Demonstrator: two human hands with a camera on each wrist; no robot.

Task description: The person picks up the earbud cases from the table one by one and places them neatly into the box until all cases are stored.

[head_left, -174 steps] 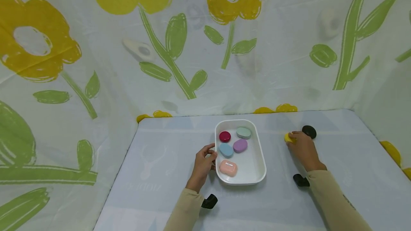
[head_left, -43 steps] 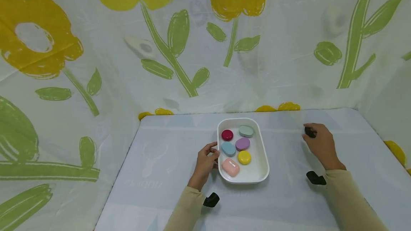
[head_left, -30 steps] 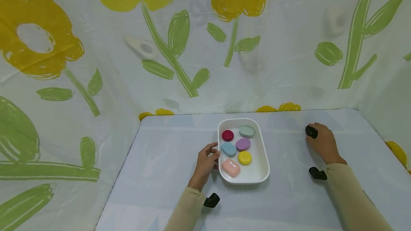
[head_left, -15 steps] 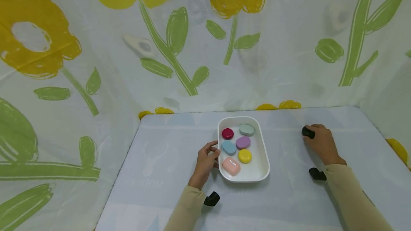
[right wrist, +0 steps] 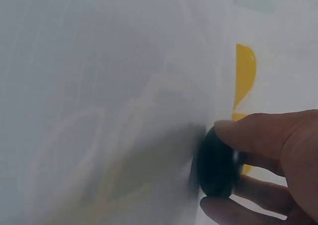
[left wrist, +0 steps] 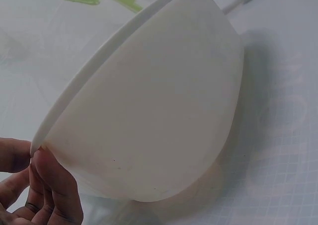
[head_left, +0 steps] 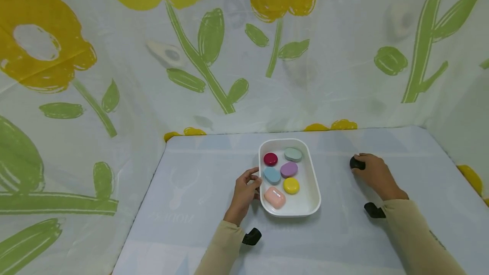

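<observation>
A white tray stands mid-table, holding several soap bars: red, pale green, purple, blue, yellow and pink. My left hand pinches the tray's left rim; in the left wrist view, thumb and finger meet on the rim below the tray wall. To the right of the tray, my right hand grips a round black soap bar between thumb and fingers. The right wrist view shows this black bar close up, partly covered by the fingers.
The pale table has a flower-printed cloth wall behind its far edge. Black camera mounts stick out at both wrists. Table surface lies between the tray and my right hand.
The yellow soap bar, earlier in my right hand, now lies in the tray. My right hand has since taken hold of the black bar and shifted left with it. The left hand keeps its grip.
</observation>
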